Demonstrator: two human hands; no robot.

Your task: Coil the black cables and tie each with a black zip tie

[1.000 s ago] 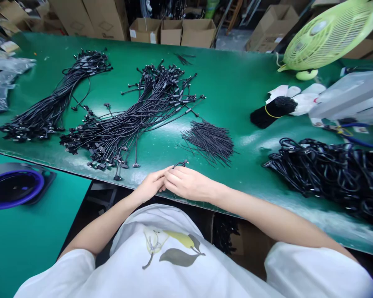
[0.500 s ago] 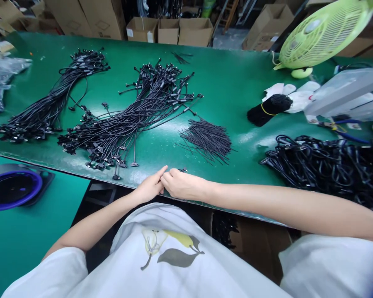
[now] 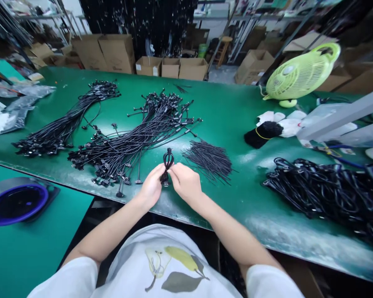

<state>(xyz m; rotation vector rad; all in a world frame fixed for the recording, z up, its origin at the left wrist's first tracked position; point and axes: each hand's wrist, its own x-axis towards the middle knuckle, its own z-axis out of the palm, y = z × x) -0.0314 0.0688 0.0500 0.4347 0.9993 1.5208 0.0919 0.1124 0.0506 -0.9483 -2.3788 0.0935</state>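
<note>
the left hand (image 3: 151,186) and the right hand (image 3: 185,183) come together over the near part of a green-topped workbench (image 3: 224,103), with a black cable (image 3: 168,162) held up between them. the cable is folded into narrow upright loops, and a small metal-tipped connector (image 3: 165,183) hangs below them, just beside the left hand. the fingers of both hands are gathered, not spread, and seem to pinch the cable from either side, though the dark loops and overlapping fingertips make the exact grip hard to read.

around the hands, at about 10 o'clock, a loose bundle of black connector cables (image 3: 127,147) lies almost touching the left hand, and a second bundle (image 3: 62,126) lies farther out, well apart from the hands. at about 3 o'clock, a pile of short thin black wires (image 3: 208,161) sits just beside the right hand, with a heavy heap of coiled black cables (image 3: 326,194) beyond it. farther out at 2 o'clock are a black bristly bunch tied with a yellow band (image 3: 262,134) and a pale green desk fan (image 3: 300,76). cardboard boxes (image 3: 169,68) stand past the bench at 12 o'clock, and a blue-rimmed round dish (image 3: 17,203) sits at 9 o'clock on a lower green surface.
</note>
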